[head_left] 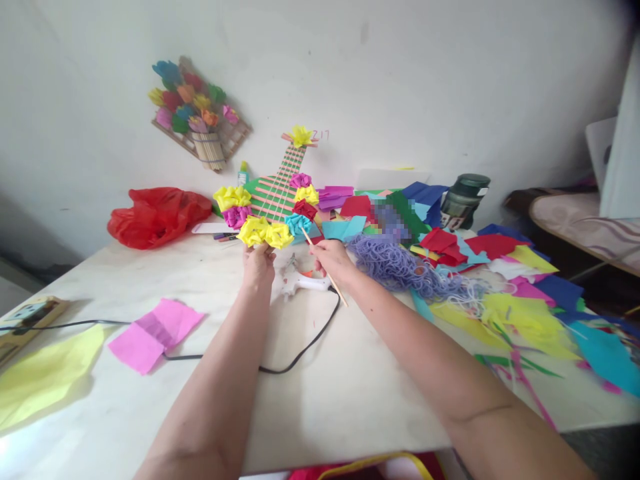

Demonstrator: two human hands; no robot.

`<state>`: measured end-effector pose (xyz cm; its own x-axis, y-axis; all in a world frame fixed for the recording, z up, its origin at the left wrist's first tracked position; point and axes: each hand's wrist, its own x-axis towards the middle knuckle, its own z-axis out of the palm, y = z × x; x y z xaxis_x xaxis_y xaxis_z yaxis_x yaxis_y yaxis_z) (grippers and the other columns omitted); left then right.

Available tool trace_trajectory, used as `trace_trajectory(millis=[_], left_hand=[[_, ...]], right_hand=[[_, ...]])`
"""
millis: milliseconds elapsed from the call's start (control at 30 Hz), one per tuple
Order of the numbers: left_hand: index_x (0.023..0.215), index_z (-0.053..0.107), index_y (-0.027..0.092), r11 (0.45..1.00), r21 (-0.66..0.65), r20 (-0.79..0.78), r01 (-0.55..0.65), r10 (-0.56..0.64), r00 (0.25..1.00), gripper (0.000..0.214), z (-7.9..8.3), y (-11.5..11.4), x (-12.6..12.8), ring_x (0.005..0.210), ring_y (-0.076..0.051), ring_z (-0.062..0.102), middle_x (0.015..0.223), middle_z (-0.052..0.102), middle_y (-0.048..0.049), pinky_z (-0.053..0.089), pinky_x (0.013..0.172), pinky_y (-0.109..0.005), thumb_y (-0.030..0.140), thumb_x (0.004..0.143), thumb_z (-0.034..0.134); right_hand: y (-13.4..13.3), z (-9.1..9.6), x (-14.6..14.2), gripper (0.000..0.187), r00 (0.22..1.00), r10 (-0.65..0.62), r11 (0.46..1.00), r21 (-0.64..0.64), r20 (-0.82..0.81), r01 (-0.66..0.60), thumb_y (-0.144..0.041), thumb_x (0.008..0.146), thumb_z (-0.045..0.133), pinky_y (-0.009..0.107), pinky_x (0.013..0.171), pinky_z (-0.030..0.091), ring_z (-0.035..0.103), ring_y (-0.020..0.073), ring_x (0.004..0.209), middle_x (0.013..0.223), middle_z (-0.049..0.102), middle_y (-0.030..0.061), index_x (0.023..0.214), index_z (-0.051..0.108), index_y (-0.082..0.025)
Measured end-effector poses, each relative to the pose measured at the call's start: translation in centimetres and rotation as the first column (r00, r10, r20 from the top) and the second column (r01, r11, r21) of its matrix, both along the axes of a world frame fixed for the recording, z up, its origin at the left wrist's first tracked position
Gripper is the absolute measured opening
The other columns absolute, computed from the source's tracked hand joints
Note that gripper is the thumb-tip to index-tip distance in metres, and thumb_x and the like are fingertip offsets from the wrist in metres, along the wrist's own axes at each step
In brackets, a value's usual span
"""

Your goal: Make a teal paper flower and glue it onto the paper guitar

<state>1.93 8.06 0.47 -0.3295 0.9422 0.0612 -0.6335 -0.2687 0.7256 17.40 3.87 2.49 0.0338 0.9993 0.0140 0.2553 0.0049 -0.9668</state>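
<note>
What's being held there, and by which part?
The left grip holds the guitar-shaped craft by its bottom edge; the right grip holds a thin wooden stick partway along its length.

Guitar-shaped craft (278,193): green ground, crossed by pale pink bars and fine pale lengthwise lines.
Blossoms (254,230) on the craft: yellow, magenta, red and turquoise; a yellow one at its top.
Stick (336,287), below the craft: pale wood tone.
Glue gun (311,283), below the craft: white; its cord (185,357), black.
Bag (160,217), left of the craft: red.
Sheets (170,325), lower left of the craft: one pink, one pale yellow.
Yarn (400,260), right of the craft: lavender.
Surface (325,400) below the craft: off-white.
</note>
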Motion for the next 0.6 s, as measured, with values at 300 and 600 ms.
trace_trajectory(millis=[300, 600], left_hand=[[0.084, 0.052, 0.021, 1.000, -0.005, 0.001, -0.005, 0.005, 1.000, 0.034, -0.1, 0.0, 0.4, 0.046, -0.005, 0.050, 0.066, 0.060, 0.0060, 0.030, 0.043, -0.016, 0.004, 0.055, 0.059], [0.086, 0.052, 0.022, 1.000, -0.006, 0.001, -0.002, 0.002, 1.000, 0.038, -0.3, 0.0, 0.5, 0.047, -0.005, 0.051, 0.069, 0.061, 0.0058, 0.030, 0.043, -0.016, 0.004, 0.054, 0.060]], right_hand=[[-0.1, -0.1, -0.5, 0.022, 0.942, 0.067, 0.992, -0.081, -0.329, -0.099, -0.022, 0.090, 0.043, 0.017, 0.029, 0.027, 0.040, 0.0060, 0.025, 0.038, 0.050, -0.0068, 0.071, 0.053, -0.016], [-0.5, 0.6, -0.8, 0.021, 0.916, 0.012, 0.985, -0.153, -0.400, -0.080, -0.018, 0.089, 0.046, 0.015, 0.028, 0.021, 0.048, 0.0064, 0.029, 0.040, 0.052, -0.0049, 0.069, 0.053, -0.014]])
